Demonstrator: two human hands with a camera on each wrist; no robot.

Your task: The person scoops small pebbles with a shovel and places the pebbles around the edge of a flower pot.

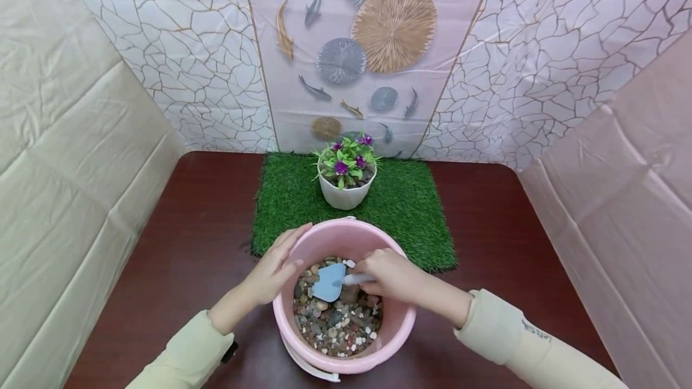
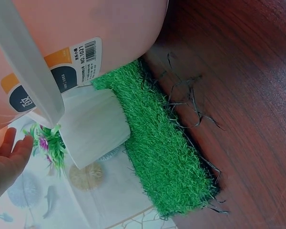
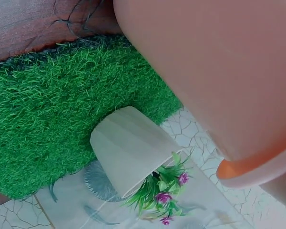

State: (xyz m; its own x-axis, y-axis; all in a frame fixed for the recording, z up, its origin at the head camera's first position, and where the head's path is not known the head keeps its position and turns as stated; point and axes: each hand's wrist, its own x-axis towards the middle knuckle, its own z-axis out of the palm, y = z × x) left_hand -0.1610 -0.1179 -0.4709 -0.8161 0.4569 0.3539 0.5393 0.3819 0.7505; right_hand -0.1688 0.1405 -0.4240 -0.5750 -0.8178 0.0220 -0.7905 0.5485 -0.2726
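Observation:
A pink bucket holds a bed of mixed pebbles, brown, grey and white. Inside it, my right hand grips the pale handle of a small shovel. Its light blue blade points left and lies over the stones at the far left part of the bed. My left hand holds the bucket's left rim, thumb on the inner side and fingers along the outside. The left wrist view shows those fingers by the bucket's outer wall. The shovel is hidden from the right wrist view by the bucket wall.
Behind the bucket, a white pot with purple flowers stands on a green turf mat. The bucket's white carry handle hangs at its front. All stands on a dark red-brown table, with cloth walls around.

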